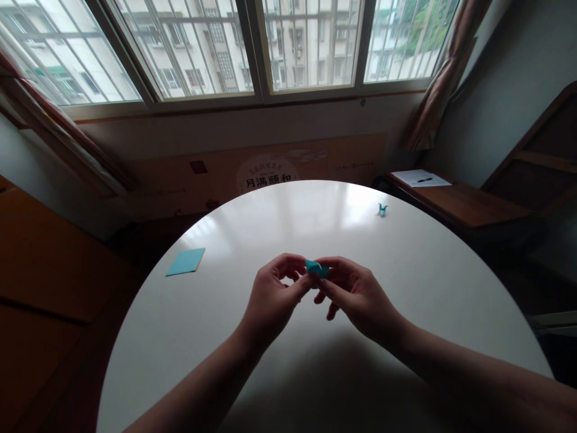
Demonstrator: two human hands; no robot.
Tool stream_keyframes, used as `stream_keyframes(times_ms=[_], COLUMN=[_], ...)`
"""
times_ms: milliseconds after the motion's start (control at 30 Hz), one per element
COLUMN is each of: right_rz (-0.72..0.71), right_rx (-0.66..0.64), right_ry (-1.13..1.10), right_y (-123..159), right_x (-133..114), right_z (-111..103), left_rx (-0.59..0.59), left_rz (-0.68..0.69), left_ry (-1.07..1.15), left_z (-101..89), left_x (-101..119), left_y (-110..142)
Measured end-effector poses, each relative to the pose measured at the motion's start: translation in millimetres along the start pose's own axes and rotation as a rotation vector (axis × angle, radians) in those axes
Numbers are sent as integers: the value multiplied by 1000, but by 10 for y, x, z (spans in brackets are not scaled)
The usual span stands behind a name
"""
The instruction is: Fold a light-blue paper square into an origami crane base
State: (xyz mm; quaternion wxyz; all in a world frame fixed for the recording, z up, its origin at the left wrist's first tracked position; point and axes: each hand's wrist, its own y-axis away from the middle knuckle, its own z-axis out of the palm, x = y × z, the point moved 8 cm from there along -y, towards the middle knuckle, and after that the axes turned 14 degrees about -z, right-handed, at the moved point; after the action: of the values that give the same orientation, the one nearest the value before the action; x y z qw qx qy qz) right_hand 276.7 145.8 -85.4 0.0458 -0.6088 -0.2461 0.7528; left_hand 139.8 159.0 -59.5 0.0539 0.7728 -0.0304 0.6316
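A small piece of folded teal paper point(317, 268) is held above the middle of the table. My left hand point(280, 288) pinches its left side between thumb and forefinger. On the other side, the thumb and forefinger of my right hand point(354, 287) grip the paper too, with the lower fingers curled loosely. My fingertips hide part of the folds. A teal folded-paper crane point(383, 210) stands toward the far right of the table. Off to the left lies a stack of square teal paper sheets point(186, 262).
The round white table point(180, 361) has a glossy top. Beyond its right edge is a wooden chair point(491, 201) bearing a white paper sheet point(412, 177) and a dark pen point(424, 180). A barred window spans the back wall, with curtains at both sides.
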Motion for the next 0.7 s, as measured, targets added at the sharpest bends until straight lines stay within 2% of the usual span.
stream_keyframes(times_ms=[167, 433, 567, 700], right_rz=[-49, -359, -371, -358], right_rx=[51, -4, -3, -7], right_ry=[118, 416, 494, 474], right_y=[-11, 12, 25, 26], right_x=[-3, -224, -231, -247], right_z=[-68, 27, 37, 27], left_rx=[52, 124, 79, 43], left_rz=[51, 6, -50, -77], left_ry=[-52, -8, 111, 185], left_z=[-6, -34, -20, -17], left_x=[86, 88, 40, 30], left_y=[86, 78, 38, 20])
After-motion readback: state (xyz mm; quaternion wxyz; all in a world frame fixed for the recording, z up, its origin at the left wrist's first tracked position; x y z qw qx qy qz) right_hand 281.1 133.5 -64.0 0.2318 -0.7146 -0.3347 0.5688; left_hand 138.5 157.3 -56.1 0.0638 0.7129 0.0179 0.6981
